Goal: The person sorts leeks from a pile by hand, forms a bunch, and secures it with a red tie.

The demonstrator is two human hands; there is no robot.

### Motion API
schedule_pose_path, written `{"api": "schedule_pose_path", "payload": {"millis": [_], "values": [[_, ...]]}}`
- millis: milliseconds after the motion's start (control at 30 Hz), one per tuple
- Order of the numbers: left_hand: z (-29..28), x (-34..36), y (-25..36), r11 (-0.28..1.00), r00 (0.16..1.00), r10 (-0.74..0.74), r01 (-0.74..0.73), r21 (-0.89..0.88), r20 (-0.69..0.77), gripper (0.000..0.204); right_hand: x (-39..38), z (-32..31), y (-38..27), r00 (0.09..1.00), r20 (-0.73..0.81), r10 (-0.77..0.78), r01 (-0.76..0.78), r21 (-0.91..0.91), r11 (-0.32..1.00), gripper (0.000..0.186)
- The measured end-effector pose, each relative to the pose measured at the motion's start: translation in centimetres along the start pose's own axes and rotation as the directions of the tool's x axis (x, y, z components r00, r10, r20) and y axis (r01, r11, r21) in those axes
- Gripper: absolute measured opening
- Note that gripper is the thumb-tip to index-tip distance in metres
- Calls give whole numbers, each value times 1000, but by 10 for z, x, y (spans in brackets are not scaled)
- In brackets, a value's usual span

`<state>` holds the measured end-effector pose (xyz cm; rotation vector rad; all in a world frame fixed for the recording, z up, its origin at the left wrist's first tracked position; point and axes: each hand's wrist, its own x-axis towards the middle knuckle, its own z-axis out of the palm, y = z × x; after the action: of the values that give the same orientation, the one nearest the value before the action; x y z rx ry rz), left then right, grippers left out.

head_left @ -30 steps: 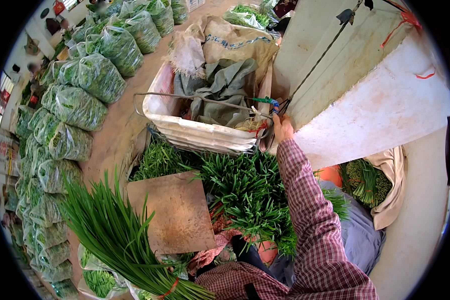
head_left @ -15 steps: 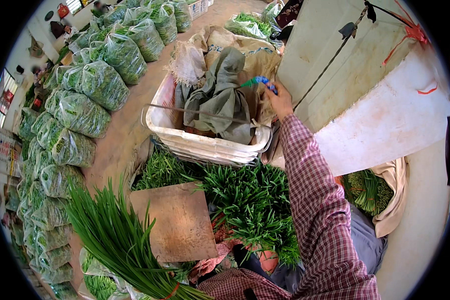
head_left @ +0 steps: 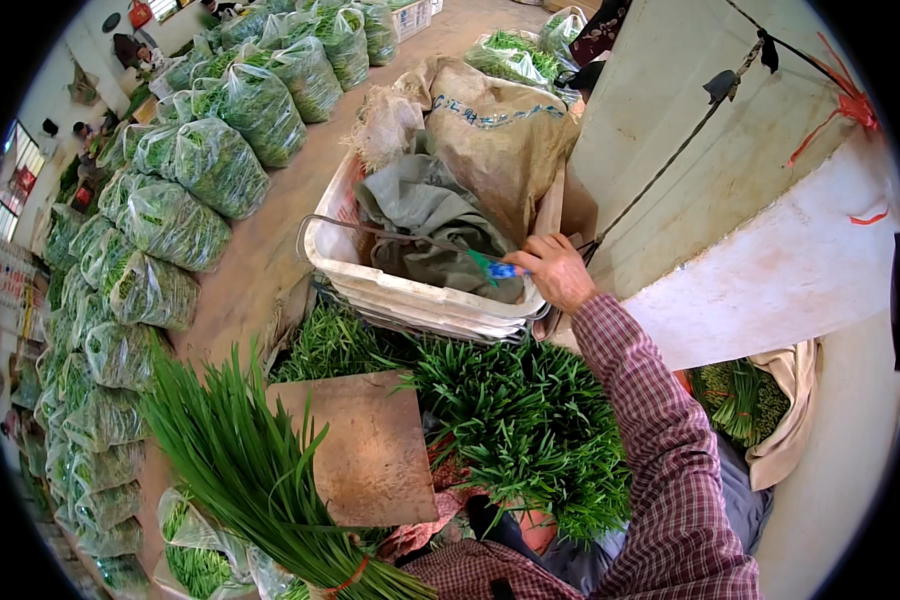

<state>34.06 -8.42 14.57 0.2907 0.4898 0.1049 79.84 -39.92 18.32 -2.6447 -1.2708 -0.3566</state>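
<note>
Right hand (head_left: 562, 272) pinches blue-green strip (head_left: 500, 269) at the near right corner of crate (head_left: 410, 280); left hand hidden, can't tell its grip. Strip looks light, limp; best held by blue end.

A bare right hand (head_left: 558, 272), in a maroon-and-white checked sleeve (head_left: 650, 410), grips a narrow blue-and-green strip (head_left: 504, 270) over the near right corner of a white rectangular plastic crate (head_left: 425, 290). Crumpled grey-green cloth (head_left: 420, 198) lies inside, before a tan woven sack (head_left: 495, 135). Below, a long bundle of green leaves (head_left: 245, 450), tied with a red band (head_left: 350, 577), overlaps a flat brown square board (head_left: 375, 440) in view. Bulging clear plastic bags of greens (head_left: 220, 165) stand in rows at left.
</note>
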Motion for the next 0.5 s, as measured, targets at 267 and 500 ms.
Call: {"api": "schedule_pose_path", "payload": {"millis": [267, 500], "values": [[3, 14, -7, 992, 990, 104, -110, 63, 92, 54, -37, 29, 38, 901, 191, 390, -327, -292, 899, 38], [75, 63, -5, 930, 955, 181, -244, 274, 235, 56, -50, 26, 19, 833, 319, 452, -422, -162, 892, 40]]}}
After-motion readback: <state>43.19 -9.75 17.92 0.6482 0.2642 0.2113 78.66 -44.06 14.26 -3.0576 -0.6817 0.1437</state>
